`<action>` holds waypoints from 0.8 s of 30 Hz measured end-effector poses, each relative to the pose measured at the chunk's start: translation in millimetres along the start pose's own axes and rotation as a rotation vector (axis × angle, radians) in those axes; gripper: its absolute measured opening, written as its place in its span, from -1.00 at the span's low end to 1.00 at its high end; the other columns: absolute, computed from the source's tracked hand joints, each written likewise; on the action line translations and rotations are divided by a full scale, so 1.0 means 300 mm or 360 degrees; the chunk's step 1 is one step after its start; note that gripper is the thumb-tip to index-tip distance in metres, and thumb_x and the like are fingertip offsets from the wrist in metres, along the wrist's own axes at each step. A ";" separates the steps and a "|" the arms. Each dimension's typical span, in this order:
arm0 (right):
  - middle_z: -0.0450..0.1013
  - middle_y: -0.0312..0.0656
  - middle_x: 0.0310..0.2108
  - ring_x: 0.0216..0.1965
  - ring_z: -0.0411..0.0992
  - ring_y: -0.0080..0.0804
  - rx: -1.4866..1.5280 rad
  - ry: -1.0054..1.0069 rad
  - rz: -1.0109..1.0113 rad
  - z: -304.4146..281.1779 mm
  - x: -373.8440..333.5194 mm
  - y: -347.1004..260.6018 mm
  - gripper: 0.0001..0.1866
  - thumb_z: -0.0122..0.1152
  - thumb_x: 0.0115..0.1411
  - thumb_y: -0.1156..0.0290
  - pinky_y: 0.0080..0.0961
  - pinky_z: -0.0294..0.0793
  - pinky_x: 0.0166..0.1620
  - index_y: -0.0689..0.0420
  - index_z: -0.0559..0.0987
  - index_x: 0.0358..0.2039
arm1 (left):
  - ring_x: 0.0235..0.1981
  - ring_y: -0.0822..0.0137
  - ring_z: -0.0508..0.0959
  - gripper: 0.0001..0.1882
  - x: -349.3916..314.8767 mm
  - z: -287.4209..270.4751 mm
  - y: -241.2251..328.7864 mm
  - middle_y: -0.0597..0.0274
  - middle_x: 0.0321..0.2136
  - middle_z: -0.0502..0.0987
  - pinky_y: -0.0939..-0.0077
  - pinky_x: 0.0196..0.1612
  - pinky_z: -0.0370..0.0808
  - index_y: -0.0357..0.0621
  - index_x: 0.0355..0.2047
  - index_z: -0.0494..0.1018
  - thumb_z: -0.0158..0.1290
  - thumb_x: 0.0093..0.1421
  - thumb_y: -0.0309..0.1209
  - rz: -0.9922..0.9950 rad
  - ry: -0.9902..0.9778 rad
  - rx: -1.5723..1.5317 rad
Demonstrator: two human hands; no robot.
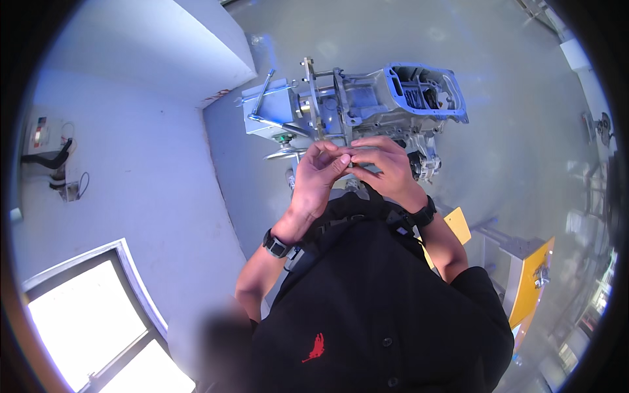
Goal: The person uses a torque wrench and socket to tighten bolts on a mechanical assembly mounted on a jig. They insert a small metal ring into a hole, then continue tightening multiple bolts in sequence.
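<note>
A: Where are the hands?
B: Left hand (319, 171) and right hand (383, 164) meet fingertip to fingertip, pinching a tiny part (348, 157), too small to identify, just below the gearbox (386, 98) on its stand (275, 108).

Pale grey floor (524, 131) spreads wide on the right, smooth and faintly glossy — light pooling across it. On the left a white wall (131, 150) runs down to a window (85, 321), blazing bright, its grey frame bent by the lens. A small wall box (42, 141) with dark cables hangs near the left edge. Lower right, a yellow stand (531, 281) sits on the floor — blurred racks beyond it.
</note>
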State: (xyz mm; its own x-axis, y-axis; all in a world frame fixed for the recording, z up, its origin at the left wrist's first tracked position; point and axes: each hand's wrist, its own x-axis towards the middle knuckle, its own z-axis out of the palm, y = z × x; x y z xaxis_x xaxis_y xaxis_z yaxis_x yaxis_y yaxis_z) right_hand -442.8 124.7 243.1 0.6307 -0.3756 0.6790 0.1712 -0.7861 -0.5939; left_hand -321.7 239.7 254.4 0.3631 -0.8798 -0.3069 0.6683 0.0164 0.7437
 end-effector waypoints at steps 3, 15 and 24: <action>0.46 -0.22 -0.32 -0.32 0.46 -0.31 0.0065 0.0019 0.0050 0.003 -0.006 0.000 -0.69 0.38 -0.21 0.47 -0.46 0.46 -0.31 0.09 0.49 -0.40 | -0.24 0.34 0.49 -0.82 0.003 0.001 -0.007 0.13 -0.28 0.47 0.44 -0.18 0.46 -0.15 -0.26 0.24 -0.03 0.14 -0.57 0.0005 -0.0026 0.0006; 0.42 -0.08 -0.22 -0.14 0.40 -0.32 0.1886 0.0310 0.0884 0.013 -0.084 0.058 -0.72 0.28 -0.05 0.53 -0.40 0.37 -0.10 0.11 0.33 -0.40 | -0.26 0.38 0.47 -0.85 0.017 0.074 0.000 0.20 -0.26 0.41 0.49 -0.19 0.46 -0.20 -0.31 0.37 0.05 0.08 -0.56 0.0319 -0.0164 0.0454; 0.35 -0.31 -0.31 -0.19 0.33 -0.52 0.2965 0.0442 0.1386 0.057 -0.160 0.019 -0.77 0.24 0.03 0.35 -0.51 0.32 -0.10 0.04 0.39 -0.33 | -0.37 0.24 0.47 -0.68 0.043 0.108 0.040 0.18 -0.34 0.45 0.46 -0.35 0.44 -0.18 -0.32 0.50 0.21 -0.17 -0.54 0.1328 -0.0479 0.1934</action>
State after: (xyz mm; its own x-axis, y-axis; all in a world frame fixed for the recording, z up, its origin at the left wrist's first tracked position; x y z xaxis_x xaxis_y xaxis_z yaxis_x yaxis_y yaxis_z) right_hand -459.3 146.7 199.8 0.8770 -0.4794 -0.0311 0.4602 0.8569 -0.2322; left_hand -330.1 213.2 278.6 0.1130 -0.8813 0.4589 -0.6421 0.2877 0.7106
